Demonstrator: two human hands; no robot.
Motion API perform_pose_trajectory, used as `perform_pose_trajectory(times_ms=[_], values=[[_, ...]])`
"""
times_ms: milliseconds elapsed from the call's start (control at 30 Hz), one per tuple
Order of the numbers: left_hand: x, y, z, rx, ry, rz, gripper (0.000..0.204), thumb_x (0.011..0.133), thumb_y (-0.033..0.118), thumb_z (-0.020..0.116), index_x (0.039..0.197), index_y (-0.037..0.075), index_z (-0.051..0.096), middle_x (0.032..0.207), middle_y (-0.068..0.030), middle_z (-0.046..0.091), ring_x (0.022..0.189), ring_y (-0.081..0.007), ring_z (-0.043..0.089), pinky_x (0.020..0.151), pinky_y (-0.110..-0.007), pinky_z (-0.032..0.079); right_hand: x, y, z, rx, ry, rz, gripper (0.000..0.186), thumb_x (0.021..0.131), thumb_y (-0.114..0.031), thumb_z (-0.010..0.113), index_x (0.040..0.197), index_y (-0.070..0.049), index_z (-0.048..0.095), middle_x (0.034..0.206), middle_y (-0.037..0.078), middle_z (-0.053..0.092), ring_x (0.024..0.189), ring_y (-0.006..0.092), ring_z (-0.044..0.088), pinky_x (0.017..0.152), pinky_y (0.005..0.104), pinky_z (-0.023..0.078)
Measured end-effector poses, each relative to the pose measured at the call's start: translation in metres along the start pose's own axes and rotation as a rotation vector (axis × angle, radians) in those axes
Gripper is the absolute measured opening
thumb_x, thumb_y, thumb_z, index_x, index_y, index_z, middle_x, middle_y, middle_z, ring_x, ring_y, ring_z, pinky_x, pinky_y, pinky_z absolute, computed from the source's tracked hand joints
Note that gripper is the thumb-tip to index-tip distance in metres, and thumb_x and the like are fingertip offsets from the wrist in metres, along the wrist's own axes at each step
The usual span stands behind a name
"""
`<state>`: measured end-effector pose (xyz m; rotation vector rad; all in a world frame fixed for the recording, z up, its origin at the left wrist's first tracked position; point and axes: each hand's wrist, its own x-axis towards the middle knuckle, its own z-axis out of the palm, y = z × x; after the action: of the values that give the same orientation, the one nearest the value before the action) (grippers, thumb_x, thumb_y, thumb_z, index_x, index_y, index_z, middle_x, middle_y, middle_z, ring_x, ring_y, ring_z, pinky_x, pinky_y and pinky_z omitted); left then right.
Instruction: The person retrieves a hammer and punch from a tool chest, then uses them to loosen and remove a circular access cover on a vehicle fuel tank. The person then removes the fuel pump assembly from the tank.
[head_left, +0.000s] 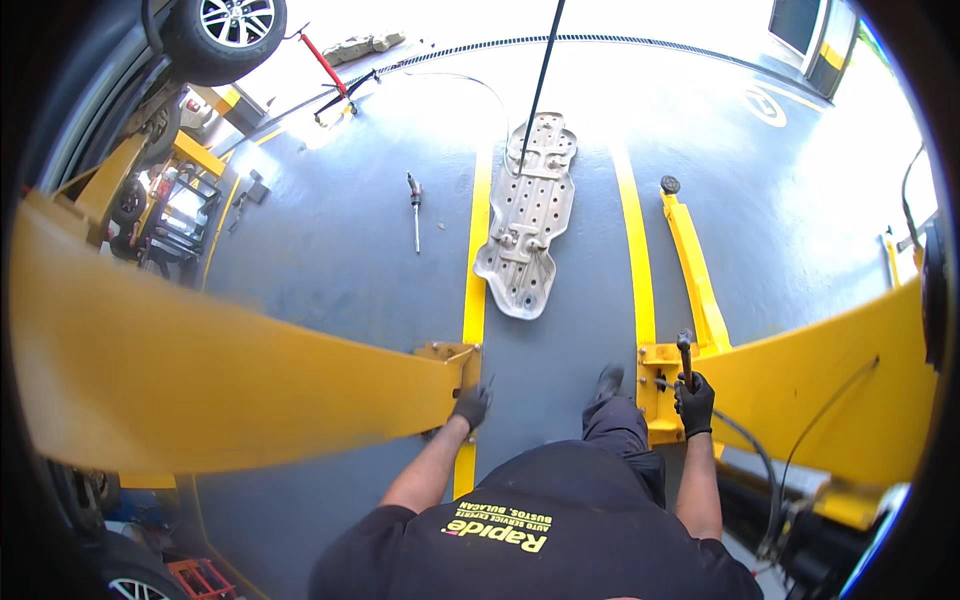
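Blue-grey floor point(330, 260); dark tool point(685, 345) juts beyond right fingers point(692, 396) gripping it; left fingers point(477, 399), cannot tell.

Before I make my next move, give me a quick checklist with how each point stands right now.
1. Right hand gripping the ratchet-like tool: ok.
2. Left hand clear of the left yellow post: cannot tell; it is at the base, contact unclear.
3. Floor between the yellow lines clear: not ok; a perforated metal plate lies there.
4. Floor left of them tool-free: not ok; a long-shafted tool lies there.
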<state>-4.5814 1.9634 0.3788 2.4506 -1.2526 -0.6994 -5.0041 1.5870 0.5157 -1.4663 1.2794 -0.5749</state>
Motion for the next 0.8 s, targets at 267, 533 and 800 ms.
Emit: perform_pose_trajectory(times_ms=[267,533,800], values=[[0.56,0.29,-0.275,0.102,0.218,0.258,0.024,0.101,0.023,0.053,0.114,0.005,0.064,0.115,-0.0192,0.067,0.102,-0.0417,0.066,0.088,-0.049,0.054,0.418,-0.192,0.05,-0.539,-0.156,-0.465,0.016,0.086,-0.018,0.069,0.1,-0.008,0.069,0.086,0.018,0.072,0.079,0.0425,0.068,0.071,0.052,0.054],[0.822,0.184,-0.371,0.14,0.402,-0.46,0.027,0.101,0.028,0.054,0.115,0.007,0.063,0.125,-0.0208,0.06,0.11,-0.0436,0.062,0.094,-0.053,0.052,0.843,-0.34,0.114,-0.692,-0.497,-0.4,0.023,0.087,-0.022,0.069,0.105,-0.007,0.07,0.096,0.02,0.074,0.093,0.0413,0.069,0.084,0.0492,0.055],[1.128,0.09,-0.314,-1.264,0.677,-1.182,0.017,0.102,0.021,0.055,0.101,0.005,0.062,0.073,-0.0122,0.067,0.049,-0.0239,0.063,0.042,-0.035,0.051,1.214,-0.189,0.083,-0.331,-0.195,0.88,0.029,0.096,-0.035,0.064,0.089,-0.006,0.064,0.064,0.006,0.061,0.051,0.0234,0.061,0.048,0.0427,0.051]])
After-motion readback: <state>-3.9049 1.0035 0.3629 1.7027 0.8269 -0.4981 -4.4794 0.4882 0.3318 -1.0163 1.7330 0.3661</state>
